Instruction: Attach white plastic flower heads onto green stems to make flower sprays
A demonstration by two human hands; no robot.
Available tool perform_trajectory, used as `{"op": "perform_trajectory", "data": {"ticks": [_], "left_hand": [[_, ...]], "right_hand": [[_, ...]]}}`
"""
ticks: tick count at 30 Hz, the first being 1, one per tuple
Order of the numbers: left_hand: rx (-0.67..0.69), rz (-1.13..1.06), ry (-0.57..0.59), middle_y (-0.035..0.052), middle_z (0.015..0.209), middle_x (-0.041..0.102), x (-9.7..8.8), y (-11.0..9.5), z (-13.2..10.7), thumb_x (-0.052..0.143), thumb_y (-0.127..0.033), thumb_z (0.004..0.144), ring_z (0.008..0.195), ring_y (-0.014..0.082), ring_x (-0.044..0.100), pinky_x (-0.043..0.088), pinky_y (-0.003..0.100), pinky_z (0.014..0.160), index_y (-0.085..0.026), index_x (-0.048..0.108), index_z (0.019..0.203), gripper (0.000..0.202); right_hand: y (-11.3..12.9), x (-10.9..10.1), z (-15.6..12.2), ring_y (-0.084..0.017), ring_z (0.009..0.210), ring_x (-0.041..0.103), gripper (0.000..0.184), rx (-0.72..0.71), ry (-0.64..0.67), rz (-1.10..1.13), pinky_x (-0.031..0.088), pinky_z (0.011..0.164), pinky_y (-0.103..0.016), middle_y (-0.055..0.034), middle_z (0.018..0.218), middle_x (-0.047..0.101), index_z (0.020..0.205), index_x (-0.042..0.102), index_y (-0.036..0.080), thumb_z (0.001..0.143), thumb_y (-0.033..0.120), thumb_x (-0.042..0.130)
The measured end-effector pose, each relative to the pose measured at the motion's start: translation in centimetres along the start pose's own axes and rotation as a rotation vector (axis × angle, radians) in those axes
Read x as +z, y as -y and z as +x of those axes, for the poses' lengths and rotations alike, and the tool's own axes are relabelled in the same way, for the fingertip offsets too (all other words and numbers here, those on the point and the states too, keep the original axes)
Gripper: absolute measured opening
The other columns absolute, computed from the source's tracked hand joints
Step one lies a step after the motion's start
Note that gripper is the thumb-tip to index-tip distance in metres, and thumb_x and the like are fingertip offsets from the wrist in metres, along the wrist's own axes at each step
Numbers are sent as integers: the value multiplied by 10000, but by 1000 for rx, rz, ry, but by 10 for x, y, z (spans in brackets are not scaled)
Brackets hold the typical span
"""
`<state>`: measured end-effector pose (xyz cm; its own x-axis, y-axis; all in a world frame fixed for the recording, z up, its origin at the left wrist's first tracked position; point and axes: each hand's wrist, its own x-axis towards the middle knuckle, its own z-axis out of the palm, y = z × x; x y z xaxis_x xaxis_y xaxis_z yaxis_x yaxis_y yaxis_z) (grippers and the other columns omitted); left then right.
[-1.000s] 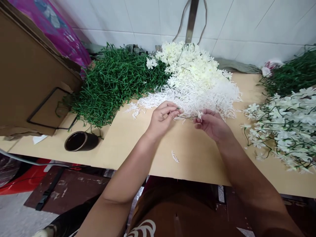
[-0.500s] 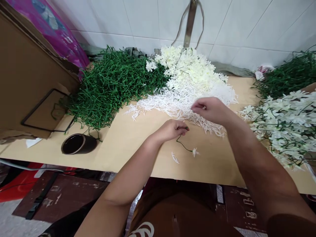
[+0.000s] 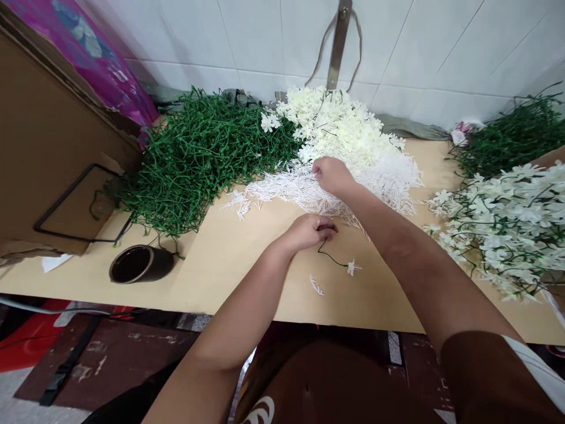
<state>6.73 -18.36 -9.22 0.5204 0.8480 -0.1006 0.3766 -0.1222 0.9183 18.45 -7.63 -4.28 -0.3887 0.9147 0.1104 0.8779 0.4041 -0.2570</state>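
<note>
My left hand [image 3: 311, 231] is closed on a thin green artificial flower stem [image 3: 330, 255], which hangs down in a curve to the right. One white blossom [image 3: 352, 267] sits at the stem's lower end. My right hand [image 3: 332, 174] is over the heap of thin white flower pieces [image 3: 282, 189], fingertips pinched together; whatever is between them is too small to make out. Behind it rises a mound of creamy white artificial blossoms [image 3: 339, 121]. A small white sprig [image 3: 316, 285] lies on the table below my left hand.
Green stems [image 3: 212, 153] are heaped at the left, near a dark round cup [image 3: 141, 264] and a cardboard box [image 3: 53, 135]. Finished-looking white flowers on stems [image 3: 516, 224] lie at the right, with more green stems [image 3: 516, 138] behind. A tiled wall [image 3: 256, 41] borders the brown-covered table [image 3: 238, 259].
My right hand has moved left and away from me across the white heap, its fingers now pinched near the blossoms. My left hand has stayed nearly still with the stem.
</note>
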Motion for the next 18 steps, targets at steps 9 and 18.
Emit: {"op": "perform_trajectory", "data": {"ticks": [9, 18], "left_hand": [[-7, -48, 11, 0, 660, 641, -1, 1, 3, 545, -208, 794, 612, 101, 544, 419, 226, 618, -146, 674, 793, 143], [-28, -192, -41, 5, 648, 619, 1, 3, 7, 574, -219, 786, 620, 104, 541, 431, 247, 656, -134, 658, 785, 119]], "right_hand": [[-14, -12, 2, -272, 1065, 515, 282, -50, -42, 48, 443, 901, -399, -137, 1099, 595, 1034, 698, 134, 810, 48, 549], [-9, -2, 11, -283, 1083, 487, 141, -44, -119, 50, 427, 922, -438, -142, 1066, 609, 899, 674, 140, 866, 141, 537]]}}
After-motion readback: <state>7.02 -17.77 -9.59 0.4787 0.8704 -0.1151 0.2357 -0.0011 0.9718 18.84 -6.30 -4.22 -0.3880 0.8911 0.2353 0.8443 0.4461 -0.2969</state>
